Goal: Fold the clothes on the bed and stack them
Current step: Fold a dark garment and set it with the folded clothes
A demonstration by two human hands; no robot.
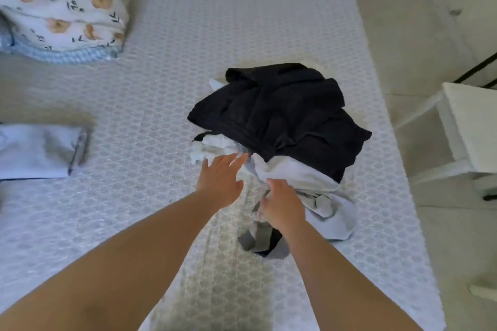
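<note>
Left hand point(222, 179) spread open, right hand point(282, 207) gripping pale cloth point(304, 177), a person picks the next garment from the heap point(282, 113); freeing it likely comes next.

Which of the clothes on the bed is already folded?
The pale blue garment lying flat by itself at the left edge. The black garment and the white ones beneath it are still a crumpled heap where both hands reach.

The pile of clothes point(279, 126) lies on the bed point(166, 88), right of the folded cloth point(37, 152); the pillow point(64, 2) sits far behind.
</note>
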